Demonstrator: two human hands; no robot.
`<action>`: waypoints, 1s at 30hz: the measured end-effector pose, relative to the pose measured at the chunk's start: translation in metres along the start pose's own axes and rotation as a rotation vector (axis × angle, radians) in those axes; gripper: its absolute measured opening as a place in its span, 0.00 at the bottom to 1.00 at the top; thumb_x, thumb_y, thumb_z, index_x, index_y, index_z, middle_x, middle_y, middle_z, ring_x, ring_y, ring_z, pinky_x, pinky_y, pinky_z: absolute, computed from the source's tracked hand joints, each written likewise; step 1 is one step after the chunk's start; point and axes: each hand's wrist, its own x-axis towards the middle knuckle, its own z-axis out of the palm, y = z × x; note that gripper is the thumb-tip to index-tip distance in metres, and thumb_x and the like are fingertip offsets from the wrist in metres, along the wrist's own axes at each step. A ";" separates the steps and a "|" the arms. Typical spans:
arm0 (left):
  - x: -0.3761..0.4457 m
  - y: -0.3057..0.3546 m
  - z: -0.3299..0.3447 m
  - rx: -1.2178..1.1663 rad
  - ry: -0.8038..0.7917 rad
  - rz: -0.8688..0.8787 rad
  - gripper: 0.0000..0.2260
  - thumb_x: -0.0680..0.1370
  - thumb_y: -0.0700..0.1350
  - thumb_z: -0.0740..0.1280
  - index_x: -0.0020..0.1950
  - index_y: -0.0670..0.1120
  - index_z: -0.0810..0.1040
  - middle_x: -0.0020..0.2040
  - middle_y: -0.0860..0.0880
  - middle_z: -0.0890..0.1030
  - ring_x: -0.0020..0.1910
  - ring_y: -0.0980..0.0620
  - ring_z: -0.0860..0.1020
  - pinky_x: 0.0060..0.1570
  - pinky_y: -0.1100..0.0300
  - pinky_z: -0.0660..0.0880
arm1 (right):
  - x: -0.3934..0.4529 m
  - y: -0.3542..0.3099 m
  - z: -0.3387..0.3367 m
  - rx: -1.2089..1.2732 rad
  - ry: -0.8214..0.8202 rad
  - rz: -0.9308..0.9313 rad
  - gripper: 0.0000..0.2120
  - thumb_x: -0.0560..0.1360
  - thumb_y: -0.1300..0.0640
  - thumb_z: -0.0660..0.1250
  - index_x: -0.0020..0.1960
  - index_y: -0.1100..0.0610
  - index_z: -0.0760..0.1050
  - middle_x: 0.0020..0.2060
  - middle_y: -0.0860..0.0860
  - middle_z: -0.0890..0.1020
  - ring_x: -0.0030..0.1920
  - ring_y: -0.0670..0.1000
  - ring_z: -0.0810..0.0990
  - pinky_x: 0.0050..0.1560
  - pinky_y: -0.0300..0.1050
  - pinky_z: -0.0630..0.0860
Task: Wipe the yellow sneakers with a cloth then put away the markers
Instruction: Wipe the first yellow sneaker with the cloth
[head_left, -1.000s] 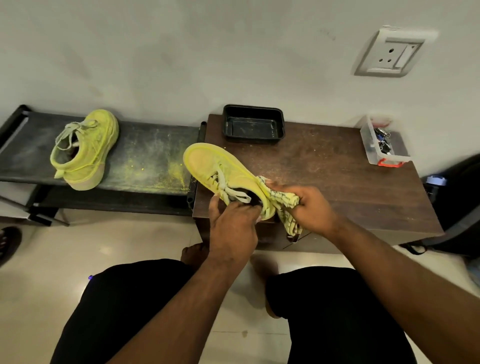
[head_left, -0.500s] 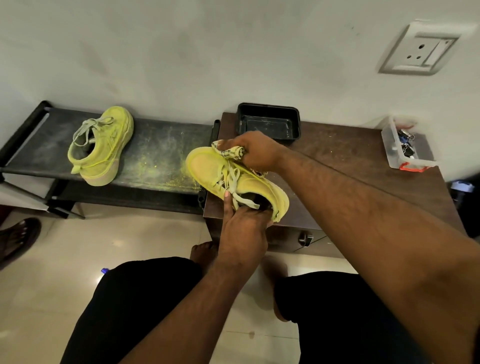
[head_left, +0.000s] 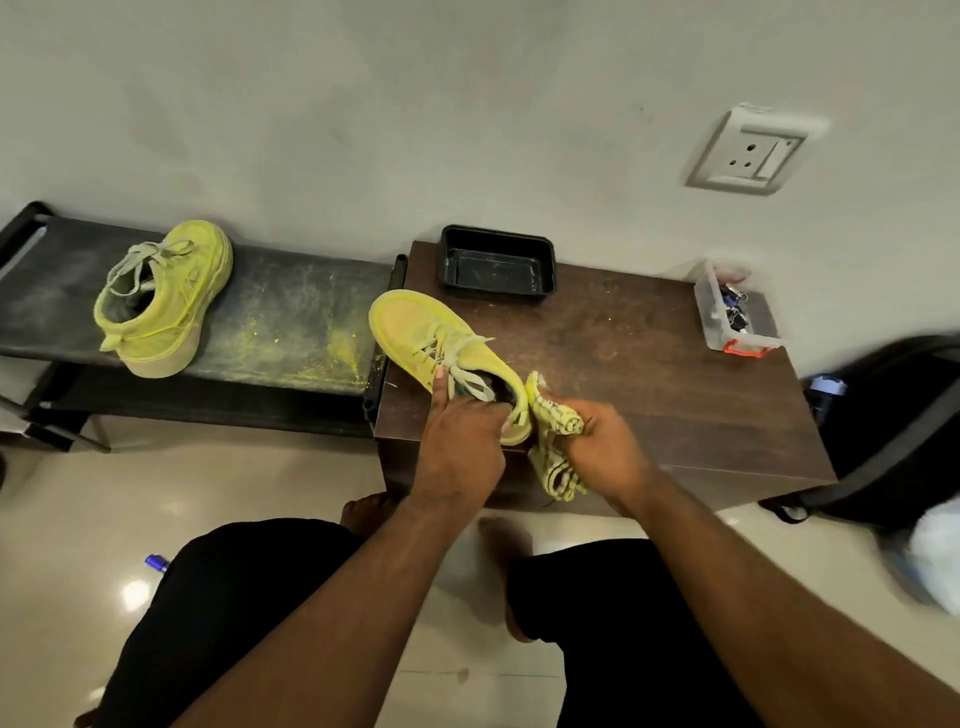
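Both bare forearms reaching forward from the lower edge of the head view, converging toward the middle. Left hand (head_left: 460, 447) seen from the back, wrist straight, fingers curled down into the opening of a yellow sneaker (head_left: 441, 353) in a firm grip, thumb stretched straight forward along the side of it. Right hand (head_left: 602, 441) just beside the left, apart from it, back of the hand turned up and outward, fingers folded round a bunched yellow patterned cloth (head_left: 553, 431) that touches the sneaker's heel. Black-clad thighs below the arms, bare feet (head_left: 363, 512) between them on the floor.
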 end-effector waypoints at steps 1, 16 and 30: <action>0.001 0.000 -0.002 0.011 -0.014 0.003 0.07 0.75 0.40 0.65 0.48 0.47 0.81 0.38 0.49 0.81 0.45 0.47 0.78 0.74 0.53 0.38 | -0.009 -0.001 0.001 0.058 0.007 0.056 0.20 0.72 0.72 0.63 0.50 0.51 0.84 0.41 0.47 0.86 0.43 0.51 0.84 0.46 0.50 0.80; 0.020 0.006 -0.009 0.059 -0.169 -0.019 0.10 0.80 0.45 0.59 0.53 0.50 0.80 0.46 0.50 0.82 0.53 0.50 0.78 0.75 0.52 0.37 | -0.006 0.005 0.063 0.412 0.385 0.320 0.10 0.70 0.62 0.61 0.42 0.53 0.81 0.36 0.53 0.84 0.41 0.58 0.83 0.43 0.61 0.81; 0.066 0.017 -0.011 0.154 -0.402 -0.026 0.16 0.79 0.52 0.59 0.57 0.45 0.80 0.57 0.47 0.80 0.62 0.45 0.73 0.72 0.45 0.53 | -0.019 -0.012 0.027 0.889 0.572 0.397 0.13 0.71 0.74 0.59 0.39 0.60 0.77 0.39 0.60 0.80 0.39 0.58 0.80 0.41 0.55 0.79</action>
